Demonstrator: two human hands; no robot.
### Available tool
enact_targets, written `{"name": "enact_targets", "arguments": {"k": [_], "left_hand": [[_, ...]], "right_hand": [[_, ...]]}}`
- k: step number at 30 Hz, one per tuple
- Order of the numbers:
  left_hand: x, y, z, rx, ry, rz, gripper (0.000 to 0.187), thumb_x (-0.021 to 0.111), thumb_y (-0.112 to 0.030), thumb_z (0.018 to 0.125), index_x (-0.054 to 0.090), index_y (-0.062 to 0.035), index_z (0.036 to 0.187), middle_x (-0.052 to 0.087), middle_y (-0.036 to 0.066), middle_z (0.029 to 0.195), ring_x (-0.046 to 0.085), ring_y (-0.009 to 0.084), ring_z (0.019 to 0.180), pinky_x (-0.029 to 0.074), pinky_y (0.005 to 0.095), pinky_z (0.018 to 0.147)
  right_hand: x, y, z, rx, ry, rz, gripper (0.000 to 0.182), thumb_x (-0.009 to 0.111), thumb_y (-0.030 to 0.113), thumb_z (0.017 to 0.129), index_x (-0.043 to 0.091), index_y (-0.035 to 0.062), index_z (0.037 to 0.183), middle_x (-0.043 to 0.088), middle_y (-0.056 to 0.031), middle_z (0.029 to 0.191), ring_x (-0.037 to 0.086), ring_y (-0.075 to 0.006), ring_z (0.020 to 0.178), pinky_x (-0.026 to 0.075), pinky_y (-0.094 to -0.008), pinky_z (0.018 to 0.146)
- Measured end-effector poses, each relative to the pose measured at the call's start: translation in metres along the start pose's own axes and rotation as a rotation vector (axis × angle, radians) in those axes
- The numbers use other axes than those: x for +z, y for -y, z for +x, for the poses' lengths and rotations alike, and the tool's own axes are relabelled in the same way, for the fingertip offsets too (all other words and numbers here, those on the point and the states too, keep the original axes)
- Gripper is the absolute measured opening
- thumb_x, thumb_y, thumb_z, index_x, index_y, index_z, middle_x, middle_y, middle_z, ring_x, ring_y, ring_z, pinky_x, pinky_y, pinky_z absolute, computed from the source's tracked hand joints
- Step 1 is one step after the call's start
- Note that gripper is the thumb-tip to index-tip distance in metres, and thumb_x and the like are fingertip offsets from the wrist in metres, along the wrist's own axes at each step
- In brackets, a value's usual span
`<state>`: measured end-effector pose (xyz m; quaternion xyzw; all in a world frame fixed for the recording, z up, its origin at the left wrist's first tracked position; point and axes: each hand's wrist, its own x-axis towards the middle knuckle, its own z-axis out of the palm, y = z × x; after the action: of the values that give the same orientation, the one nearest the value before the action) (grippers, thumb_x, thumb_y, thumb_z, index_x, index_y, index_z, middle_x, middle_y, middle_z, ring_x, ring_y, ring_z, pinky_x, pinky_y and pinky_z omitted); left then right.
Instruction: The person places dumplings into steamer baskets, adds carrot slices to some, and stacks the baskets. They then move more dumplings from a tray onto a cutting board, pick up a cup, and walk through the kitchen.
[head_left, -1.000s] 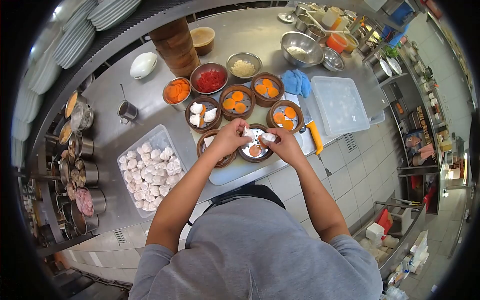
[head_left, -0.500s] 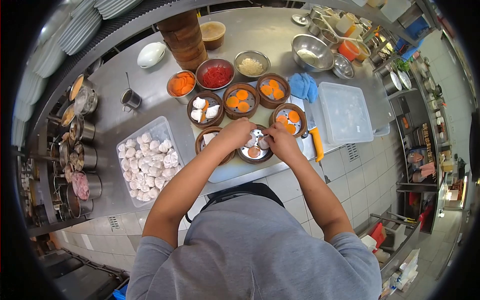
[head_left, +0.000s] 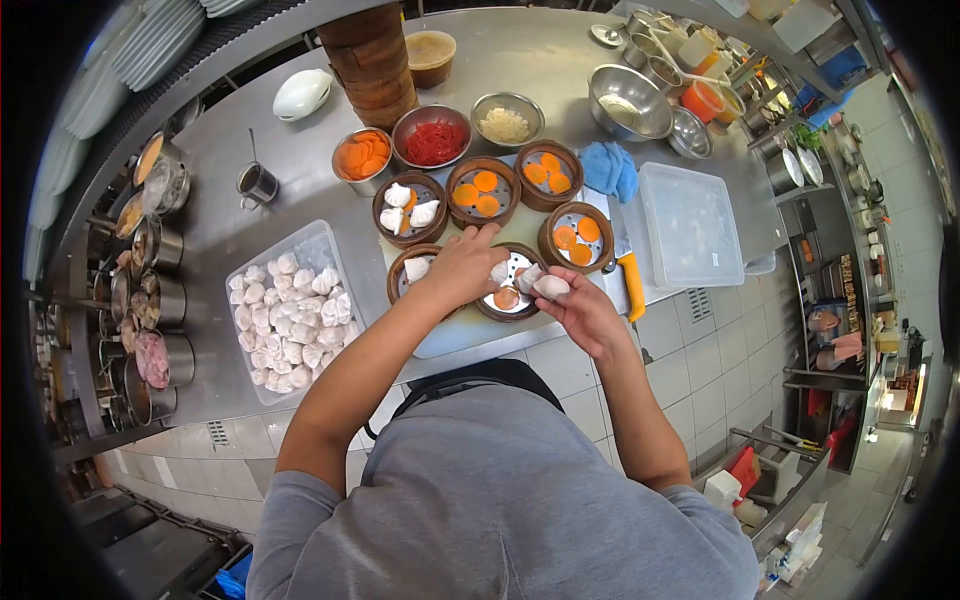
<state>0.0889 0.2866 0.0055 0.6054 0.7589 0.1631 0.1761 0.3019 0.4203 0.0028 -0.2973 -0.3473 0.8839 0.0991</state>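
Observation:
My right hand [head_left: 593, 317] pinches a white pleated dumpling [head_left: 552, 287] at the right rim of the front steamer basket [head_left: 512, 316]. Inside that basket, a perforated metal base carries an orange carrot slice [head_left: 506, 297]. Another dumpling [head_left: 528, 276] is beside the pinched one. Over the basket's left side, my left hand [head_left: 466, 265] has its fingers curled round a dumpling [head_left: 499, 271], partly hidden by the hand. It also covers part of the neighbouring steamer basket [head_left: 397, 264], where something white shows. A steamer basket with dumplings [head_left: 409, 211] stands behind.
Steamer baskets with carrot slices [head_left: 483, 193] stand behind and to the right. A plastic tray of dumplings [head_left: 290, 322] lies left. Bowls of carrot slices [head_left: 362, 156], red shreds [head_left: 434, 143] and pale bits [head_left: 507, 123] line the back. A yellow-handled knife [head_left: 632, 286] lies right, near a lidded container [head_left: 690, 225].
My right hand has drawn back to the right from the basket's middle, and a dumpling now shows in its fingers. My left hand has shifted slightly left.

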Motion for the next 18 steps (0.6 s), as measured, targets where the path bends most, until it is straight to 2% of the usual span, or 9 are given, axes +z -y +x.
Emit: {"name": "enact_targets", "arguments": {"k": [2, 5, 7, 8, 11, 12, 13, 15, 18], "left_hand": [[0.0, 0.001, 0.0, 0.004, 0.007, 0.002, 0.053, 0.084, -0.018, 0.07, 0.07, -0.0145, 0.12, 0.048, 0.015, 0.146, 0.051, 0.0335, 0.126, 0.045, 0.0473, 0.104], [0.0, 0.004, -0.004, 0.018, 0.0, -0.001, 0.053, 0.082, -0.016, 0.072, 0.068, -0.0129, 0.124, 0.048, 0.015, 0.146, 0.05, 0.0339, 0.128, 0.044, 0.0472, 0.105], [-0.002, 0.006, -0.007, 0.049, -0.033, -0.069, 0.051, 0.08, -0.014, 0.075, 0.067, -0.0119, 0.125, 0.048, 0.016, 0.145, 0.05, 0.0346, 0.129, 0.043, 0.0469, 0.107], [-0.003, 0.007, -0.01, 0.046, -0.035, -0.069, 0.051, 0.08, -0.014, 0.075, 0.067, -0.0119, 0.125, 0.048, 0.016, 0.145, 0.05, 0.0346, 0.129, 0.043, 0.0469, 0.107], [-0.005, 0.011, -0.02, 0.064, -0.087, -0.096, 0.049, 0.078, -0.013, 0.078, 0.067, -0.0112, 0.125, 0.049, 0.015, 0.145, 0.049, 0.0351, 0.13, 0.042, 0.0463, 0.107], [-0.007, 0.012, -0.027, 0.066, -0.144, -0.146, 0.047, 0.078, -0.013, 0.079, 0.067, -0.0107, 0.125, 0.05, 0.016, 0.144, 0.049, 0.0357, 0.13, 0.042, 0.0462, 0.107], [-0.009, 0.015, -0.035, 0.068, -0.203, -0.195, 0.045, 0.077, -0.014, 0.081, 0.066, -0.0103, 0.124, 0.05, 0.016, 0.143, 0.049, 0.0362, 0.13, 0.042, 0.0461, 0.108], [-0.02, 0.022, -0.059, 0.057, -0.276, -0.267, 0.042, 0.076, -0.014, 0.082, 0.067, -0.0098, 0.123, 0.053, 0.016, 0.14, 0.051, 0.0356, 0.127, 0.043, 0.0449, 0.106], [-0.036, 0.041, -0.111, -0.052, -0.393, -0.428, 0.037, 0.075, -0.014, 0.085, 0.068, -0.0093, 0.121, 0.057, 0.014, 0.135, 0.056, 0.0324, 0.121, 0.046, 0.0413, 0.101]], "right_hand": [[0.004, -0.005, -0.002, -0.009, 0.022, -0.084, 0.04, 0.06, 0.002, 0.093, 0.05, 0.0002, 0.132, 0.062, -0.0152, 0.119, 0.066, -0.0236, 0.106, 0.058, -0.0354, 0.091], [0.007, -0.016, -0.001, -0.004, -0.057, -0.473, 0.048, 0.066, 0.0, 0.09, 0.049, -0.0001, 0.135, 0.063, -0.013, 0.117, 0.067, -0.0185, 0.097, 0.058, -0.0329, 0.082], [0.02, -0.021, -0.001, -0.127, -0.075, -0.882, 0.046, 0.071, 0.006, 0.09, 0.051, -0.0009, 0.13, 0.065, -0.0099, 0.112, 0.066, -0.0138, 0.089, 0.056, -0.0307, 0.074], [0.013, -0.034, 0.007, -0.22, -0.088, -0.983, 0.043, 0.074, 0.008, 0.088, 0.053, -0.0011, 0.123, 0.068, -0.011, 0.109, 0.068, -0.0185, 0.086, 0.055, -0.033, 0.074], [0.042, -0.032, 0.003, -0.196, -0.158, -1.286, 0.039, 0.076, 0.008, 0.086, 0.054, 0.0, 0.117, 0.069, -0.0138, 0.107, 0.069, -0.0268, 0.086, 0.054, -0.0362, 0.075], [0.053, -0.028, 0.001, -0.135, -0.183, -1.254, 0.038, 0.075, 0.006, 0.085, 0.057, -0.0009, 0.117, 0.066, -0.02, 0.114, 0.067, -0.0342, 0.093, 0.054, -0.0399, 0.081], [0.049, -0.033, 0.005, -0.138, -0.177, -1.259, 0.038, 0.075, 0.006, 0.085, 0.057, -0.0009, 0.117, 0.066, -0.02, 0.114, 0.067, -0.0342, 0.093, 0.054, -0.0399, 0.081], [0.034, -0.046, 0.016, -0.51, -0.142, -1.378, 0.034, 0.072, 0.004, 0.087, 0.06, -0.0007, 0.119, 0.064, -0.0172, 0.113, 0.066, -0.0268, 0.091, 0.055, -0.0361, 0.076], [0.041, -0.043, 0.018, -0.484, -0.123, -1.41, 0.034, 0.07, 0.001, 0.086, 0.065, -0.0022, 0.119, 0.063, -0.0183, 0.118, 0.065, -0.0296, 0.099, 0.055, -0.0382, 0.081]]}}
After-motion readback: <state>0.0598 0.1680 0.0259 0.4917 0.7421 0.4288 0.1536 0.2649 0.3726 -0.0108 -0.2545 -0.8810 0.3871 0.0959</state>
